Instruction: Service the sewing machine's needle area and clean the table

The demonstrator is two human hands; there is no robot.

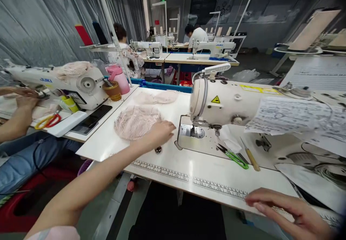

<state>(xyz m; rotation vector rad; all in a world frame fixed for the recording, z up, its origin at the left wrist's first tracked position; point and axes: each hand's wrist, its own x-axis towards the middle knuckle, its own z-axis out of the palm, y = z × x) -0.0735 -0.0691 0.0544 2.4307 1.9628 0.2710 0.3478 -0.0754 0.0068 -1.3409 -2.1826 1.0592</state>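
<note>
Two hands in view, both the wearer's own. Left hand (pixel 161 131) reaches across the tabletop (pixel 189 168) to a pile of pink lace pieces (pixel 136 121); fingers curl down on the pile's right edge, touching it, closing on the fabric, though whether any piece is pinched cannot be told. Right hand (pixel 286 211) lies low at the near tabletop edge, fingers stretched flat and loose, gripping nothing, over the printed ruler strip (pixel 189 177).

Lace pile sits left of the sewing machine (pixel 229 103), on the tabletop, well apart from the needle plate (pixel 192 131). A second, flatter pile of lace (pixel 158 97) lies behind it, nearer the far edge. Small dark knob (pixel 158 149) on the tabletop just below the left hand.

Right of the needle plate: green snips (pixel 235 157) and a wooden-handled awl (pixel 251 156), side by side under the machine arm. Printed paper (pixel 294 115) draped over the machine's right part.

Next bench on the left: another sewing machine (pixel 67 81), pink bottle (pixel 119 78), brown cup (pixel 112 90), red-and-yellow scissors (pixel 48 121), black phone (pixel 96 114). A co-worker's hands (pixel 23 97) work at that machine. Further people sit at machines in the background
</note>
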